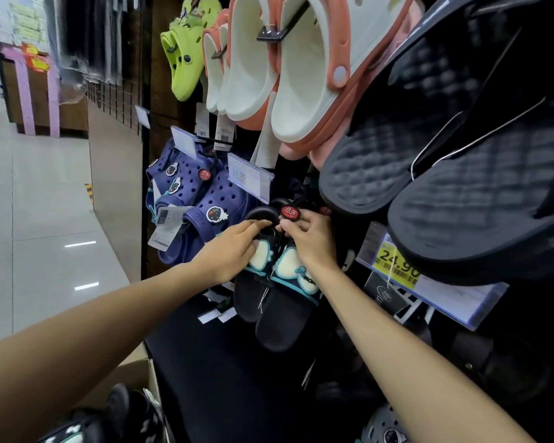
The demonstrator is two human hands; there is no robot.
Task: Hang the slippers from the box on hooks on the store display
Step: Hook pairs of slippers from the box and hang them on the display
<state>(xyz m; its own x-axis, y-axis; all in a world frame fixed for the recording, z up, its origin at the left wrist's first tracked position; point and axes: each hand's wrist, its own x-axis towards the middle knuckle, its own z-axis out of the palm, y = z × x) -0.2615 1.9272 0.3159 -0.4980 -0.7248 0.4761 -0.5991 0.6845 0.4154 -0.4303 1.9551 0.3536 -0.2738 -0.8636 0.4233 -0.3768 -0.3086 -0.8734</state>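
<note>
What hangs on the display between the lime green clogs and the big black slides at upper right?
In the head view, white clogs with coral-pink soles hang between the lime green clogs and the black slides, overlapping the slides' edge.

slippers (282, 302): matt black foam | floor (45, 187): glossy tile | box (131, 375): cardboard
</note>
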